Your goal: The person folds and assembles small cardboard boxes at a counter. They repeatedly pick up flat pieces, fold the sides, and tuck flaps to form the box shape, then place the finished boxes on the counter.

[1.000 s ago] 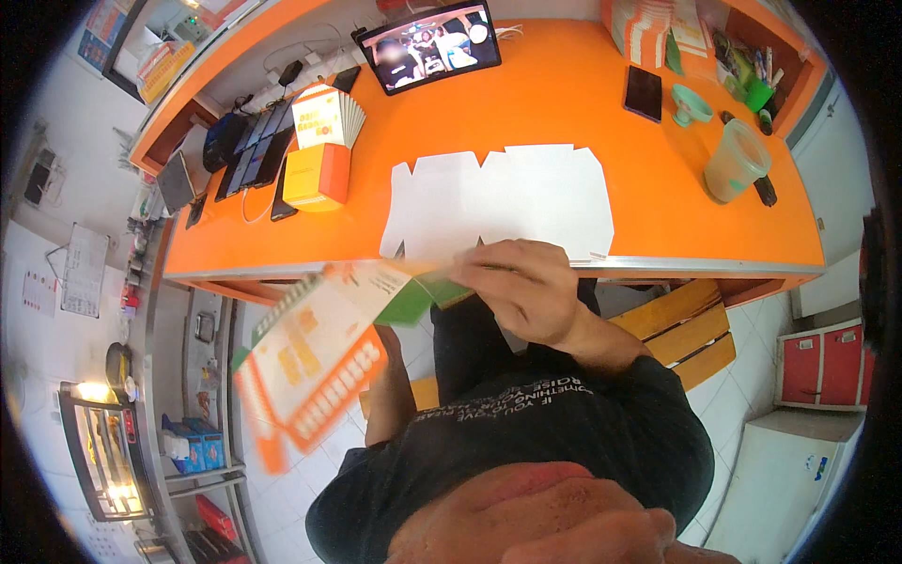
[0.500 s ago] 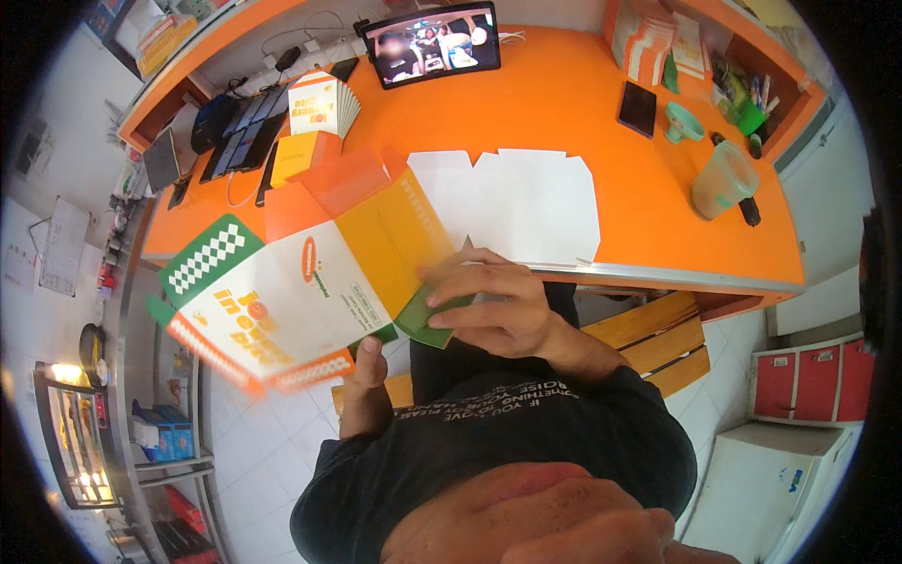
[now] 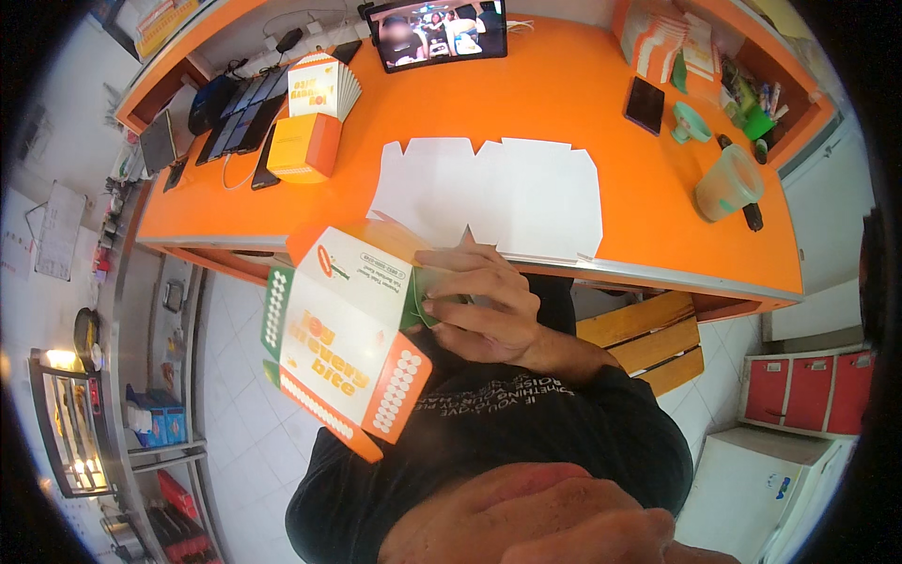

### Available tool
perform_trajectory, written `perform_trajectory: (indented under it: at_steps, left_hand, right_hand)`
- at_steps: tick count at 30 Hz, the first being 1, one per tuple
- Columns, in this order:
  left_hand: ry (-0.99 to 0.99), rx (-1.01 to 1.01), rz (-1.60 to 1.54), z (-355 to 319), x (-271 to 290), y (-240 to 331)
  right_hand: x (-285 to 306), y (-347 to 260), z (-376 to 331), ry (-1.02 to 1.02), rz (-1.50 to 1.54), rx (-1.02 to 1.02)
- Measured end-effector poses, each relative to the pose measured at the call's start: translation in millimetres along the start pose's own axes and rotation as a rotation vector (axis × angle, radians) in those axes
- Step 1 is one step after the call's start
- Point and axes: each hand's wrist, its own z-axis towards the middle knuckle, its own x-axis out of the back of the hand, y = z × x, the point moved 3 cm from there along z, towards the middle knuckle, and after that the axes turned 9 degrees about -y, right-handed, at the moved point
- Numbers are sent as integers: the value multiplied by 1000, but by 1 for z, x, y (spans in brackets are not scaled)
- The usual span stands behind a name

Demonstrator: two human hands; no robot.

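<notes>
A partly folded food carton (image 3: 332, 327), white with orange, yellow and green flaps, is held tilted over my lap, off the table's front edge. My right hand (image 3: 489, 305) grips its green flap at the right side, fingers bent round the edge. My left hand does not show; the carton's printed panel covers the area where it could be. Just beyond my hands, flat white carton blanks (image 3: 489, 193) lie on the orange table with their plain side up.
Back left on the table (image 3: 423, 108) stand a folded yellow-and-orange box (image 3: 303, 148), a stack of printed cartons (image 3: 319, 85) and several phones (image 3: 246, 113). A tablet (image 3: 437, 36) plays video at the back. To the right are a phone (image 3: 645, 103) and a clear plastic cup (image 3: 728, 183).
The carton has swung down and toward my body, and its side panels are now bent up more. My left thumb, visible before below the carton, has gone out of sight.
</notes>
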Motion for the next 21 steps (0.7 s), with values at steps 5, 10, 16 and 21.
perform_trajectory:
  at_steps: [5, 10, 16, 21]
  left_hand:
    - [-7, -14, -16, 7, -1, -2]
    - [-34, -11, -33, 11, -4, -5]
    - [-98, 18, -31, 10, -13, -17]
    - [-85, 30, -86, 8, -13, -20]
  right_hand:
    - [-1, 2, 4, -85, -82, -61]
    - [-7, 11, -3, -96, 52, -100]
    - [-14, 1, 2, -214, -98, -93]
    - [-1, 0, -3, -90, -57, -129]
